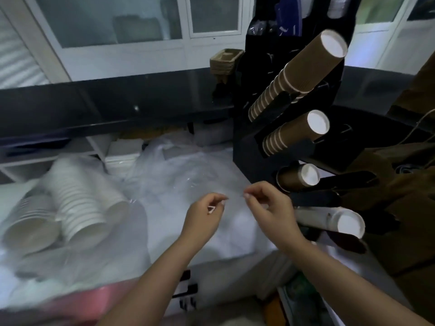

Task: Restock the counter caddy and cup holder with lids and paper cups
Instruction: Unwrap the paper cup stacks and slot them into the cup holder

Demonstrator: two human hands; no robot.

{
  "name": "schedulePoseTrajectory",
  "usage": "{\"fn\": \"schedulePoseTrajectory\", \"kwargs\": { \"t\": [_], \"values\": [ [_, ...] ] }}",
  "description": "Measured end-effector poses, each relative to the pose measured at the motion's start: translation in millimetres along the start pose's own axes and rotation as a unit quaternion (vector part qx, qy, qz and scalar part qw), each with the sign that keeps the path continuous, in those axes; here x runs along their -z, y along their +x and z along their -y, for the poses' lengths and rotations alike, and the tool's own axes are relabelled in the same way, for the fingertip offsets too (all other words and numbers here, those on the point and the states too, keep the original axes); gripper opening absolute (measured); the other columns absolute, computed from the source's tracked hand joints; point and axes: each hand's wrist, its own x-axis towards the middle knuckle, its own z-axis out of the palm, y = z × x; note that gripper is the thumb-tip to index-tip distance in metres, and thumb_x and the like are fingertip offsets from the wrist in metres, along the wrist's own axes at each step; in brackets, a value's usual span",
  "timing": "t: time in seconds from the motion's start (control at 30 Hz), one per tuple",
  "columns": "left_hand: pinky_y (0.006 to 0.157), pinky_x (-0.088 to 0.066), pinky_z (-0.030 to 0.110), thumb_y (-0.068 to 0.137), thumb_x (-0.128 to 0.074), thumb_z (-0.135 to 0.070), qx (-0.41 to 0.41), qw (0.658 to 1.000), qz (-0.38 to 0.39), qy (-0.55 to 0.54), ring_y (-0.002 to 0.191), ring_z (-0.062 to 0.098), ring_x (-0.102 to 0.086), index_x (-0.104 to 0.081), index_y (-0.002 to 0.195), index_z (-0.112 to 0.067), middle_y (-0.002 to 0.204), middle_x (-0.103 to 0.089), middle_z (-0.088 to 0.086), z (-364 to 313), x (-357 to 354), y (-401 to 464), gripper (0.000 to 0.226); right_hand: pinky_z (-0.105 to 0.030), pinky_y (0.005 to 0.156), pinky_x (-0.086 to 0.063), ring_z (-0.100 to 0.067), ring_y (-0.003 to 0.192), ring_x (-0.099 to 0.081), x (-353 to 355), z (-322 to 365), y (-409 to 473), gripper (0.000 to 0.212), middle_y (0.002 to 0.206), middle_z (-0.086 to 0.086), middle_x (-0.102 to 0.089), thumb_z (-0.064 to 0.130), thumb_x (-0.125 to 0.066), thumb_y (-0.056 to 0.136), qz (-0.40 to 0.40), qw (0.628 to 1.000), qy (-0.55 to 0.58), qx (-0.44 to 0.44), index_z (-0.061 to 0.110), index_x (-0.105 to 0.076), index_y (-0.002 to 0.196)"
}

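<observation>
I am pinching the thin plastic wrap (179,184) with left hand (204,212) and right hand (266,203). It is feeling light and slippery. White cups (77,208) are lying at nine o'clock.

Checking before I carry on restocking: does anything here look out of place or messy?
Yes. Stacks of white cups lie tipped on their sides at left amid loose clear plastic wrap, not standing. The cup holder slots are unevenly filled; its third slot holds only a short stack of brown cups.

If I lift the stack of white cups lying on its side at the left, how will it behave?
The white cup stack probably feels light, being thin nested paper cups. Lying on its side, it may roll if pushed. Lifted by one end, it could sag or separate, since the rims look loosely nested.
</observation>
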Motion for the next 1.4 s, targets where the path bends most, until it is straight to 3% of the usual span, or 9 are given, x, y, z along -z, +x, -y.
{"fn": "schedulePoseTrajectory", "kwargs": {
  "t": [0.33,0.43,0.57,0.77,0.93,1.03,1.17,1.3,1.4],
  "values": [
    [0.092,-0.044,0.024,0.091,-0.059,-0.017,0.032,0.993,-0.080,0.082,0.105,0.003,-0.055,-0.069,0.097,-0.030,0.102,-0.058,-0.022,76,93,-54,0.018,-0.037,0.073,-0.056,-0.012,0.075,-0.065,-112,24,-35,0.014,0.079,0.004,-0.069,0.013,-0.061,0.090,0.116,0.992,0.030,-0.051,0.025,-0.066,0.085],
    [0.095,-0.040,0.021,0.089,-0.060,-0.013,0.014,0.991,-0.079,0.109,0.106,0.003,-0.053,-0.068,0.097,-0.028,0.105,-0.060,-0.017,99,134,-70,0.019,-0.042,0.075,-0.056,-0.013,0.075,-0.066,-157,32,-46,0.015,0.078,0.005,-0.070,0.014,-0.061,0.089,0.133,0.988,0.024,-0.073,0.027,-0.066,0.083],
    [0.091,-0.041,0.019,0.082,-0.052,-0.025,-0.067,0.976,-0.102,0.182,0.104,0.005,-0.054,-0.070,0.098,-0.022,0.107,-0.063,-0.010,127,198,-86,0.024,-0.032,0.074,-0.055,-0.009,0.075,-0.066,-223,48,-61,0.013,0.080,0.008,-0.071,0.017,-0.061,0.088,0.201,0.978,-0.006,-0.057,0.028,-0.069,0.085],
    [0.094,-0.043,0.037,0.083,-0.061,-0.031,-0.216,0.913,-0.112,0.327,0.110,0.021,-0.056,-0.069,0.103,-0.012,0.109,-0.065,0.006,180,271,-114,0.029,-0.005,0.076,-0.042,0.009,0.084,-0.060,-320,70,-99,0.019,0.093,0.018,-0.071,0.018,-0.057,0.089,0.304,0.951,-0.051,0.010,0.023,-0.073,0.099],
    [0.105,-0.033,0.033,0.081,-0.060,-0.060,-0.187,0.902,-0.084,0.380,0.122,0.027,-0.049,-0.060,0.123,-0.011,0.126,-0.058,0.011,222,327,-130,0.064,-0.020,0.093,-0.044,-0.005,0.106,-0.057,-365,77,-117,0.035,0.117,0.008,-0.063,0.018,-0.051,0.094,0.326,0.943,-0.072,-0.002,0.026,-0.061,0.127],
    [0.111,-0.030,0.043,0.083,-0.061,-0.040,-0.202,0.870,-0.112,0.435,0.129,0.032,-0.044,-0.046,0.134,-0.012,0.138,-0.050,0.017,237,342,-134,0.060,-0.026,0.098,-0.044,-0.008,0.117,-0.051,-374,79,-114,0.052,0.132,0.009,-0.049,0.014,-0.049,0.096,0.299,0.950,-0.068,-0.055,0.028,-0.038,0.145],
    [0.107,-0.032,0.045,0.069,-0.064,-0.011,-0.149,0.875,-0.190,0.419,0.123,0.038,-0.044,-0.041,0.136,-0.004,0.134,-0.047,0.022,246,354,-135,0.071,-0.022,0.090,-0.045,-0.006,0.109,-0.054,-381,88,-101,0.050,0.123,0.013,-0.050,0.017,-0.049,0.096,0.257,0.960,-0.052,-0.102,0.030,-0.037,0.142],
    [0.089,-0.045,0.045,0.077,-0.072,-0.017,0.030,0.921,-0.171,0.348,0.110,0.038,-0.054,-0.037,0.141,-0.006,0.126,-0.057,0.018,255,367,-132,0.074,-0.023,0.094,-0.048,0.001,0.107,-0.056,-397,96,-95,0.036,0.120,0.016,-0.061,0.021,-0.058,0.093,0.247,0.964,-0.025,-0.095,0.029,-0.057,0.128],
    [0.084,-0.047,0.041,0.091,-0.057,-0.031,0.132,0.936,-0.119,0.303,0.112,0.031,-0.054,-0.045,0.137,-0.014,0.126,-0.058,0.009,263,370,-129,0.050,-0.016,0.094,-0.043,0.002,0.109,-0.053,-412,100,-92,0.040,0.121,0.018,-0.058,0.018,-0.059,0.092,0.264,0.960,-0.044,-0.078,0.024,-0.056,0.132]
  ]
}}
